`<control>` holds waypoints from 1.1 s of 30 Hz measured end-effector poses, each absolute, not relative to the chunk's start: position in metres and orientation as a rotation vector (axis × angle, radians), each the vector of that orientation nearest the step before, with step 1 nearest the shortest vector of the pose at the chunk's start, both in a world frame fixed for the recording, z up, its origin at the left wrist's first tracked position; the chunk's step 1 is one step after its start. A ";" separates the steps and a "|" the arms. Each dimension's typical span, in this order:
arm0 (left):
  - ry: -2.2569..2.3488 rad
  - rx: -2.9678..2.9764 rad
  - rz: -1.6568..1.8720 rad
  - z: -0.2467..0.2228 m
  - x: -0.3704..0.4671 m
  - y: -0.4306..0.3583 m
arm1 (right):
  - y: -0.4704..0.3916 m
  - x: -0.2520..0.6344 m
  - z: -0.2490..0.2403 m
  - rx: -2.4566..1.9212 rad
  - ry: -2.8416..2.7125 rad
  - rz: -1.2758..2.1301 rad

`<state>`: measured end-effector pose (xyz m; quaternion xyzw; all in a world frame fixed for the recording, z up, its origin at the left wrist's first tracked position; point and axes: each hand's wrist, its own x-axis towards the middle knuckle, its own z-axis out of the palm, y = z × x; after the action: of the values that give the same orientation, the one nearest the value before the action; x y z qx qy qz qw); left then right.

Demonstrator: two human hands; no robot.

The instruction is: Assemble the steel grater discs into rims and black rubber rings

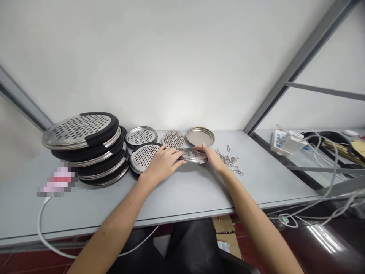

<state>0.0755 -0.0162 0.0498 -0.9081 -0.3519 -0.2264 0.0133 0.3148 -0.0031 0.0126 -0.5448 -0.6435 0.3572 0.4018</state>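
A round, slotted metal disc (194, 154) with a shiny rim sits between my two hands, tilted slightly over the table. My left hand (164, 161) has its fingers on the disc's left edge. On the opposite edge rests my right hand (211, 156), thumb along the rim. Partly behind my left hand lies a black-rimmed slotted disc (143, 158). Farther back are another slotted disc (141, 136), a smaller perforated plate (173, 139) and a shallow round metal lid (200, 136). Beside my right hand, several small metal clips (229, 161) are scattered.
A tall stack of black-rimmed slotted discs (82, 129) stands at the left of the grey table (182, 198). A pixelated pink object (58, 179) with a white cable (40, 224) lies before it. Metal posts (288, 80) and a cable-strewn shelf (350, 146) are at right.
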 end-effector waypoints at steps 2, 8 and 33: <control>-1.128 -2.834 -0.761 0.050 0.074 -0.013 | -0.003 0.316 0.013 -1.380 -1.632 0.884; -1.190 -2.874 -0.845 0.051 0.070 -0.011 | -0.008 0.324 0.014 -1.289 -1.885 0.594; -0.897 -2.903 -1.249 0.048 0.072 -0.015 | -0.013 0.312 0.016 -0.978 -1.931 0.088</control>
<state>0.0720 -0.0149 0.0484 -0.8815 -0.2722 -0.3791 -0.0718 0.3120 -0.0130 0.0163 -0.3989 -0.7875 0.0357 0.4684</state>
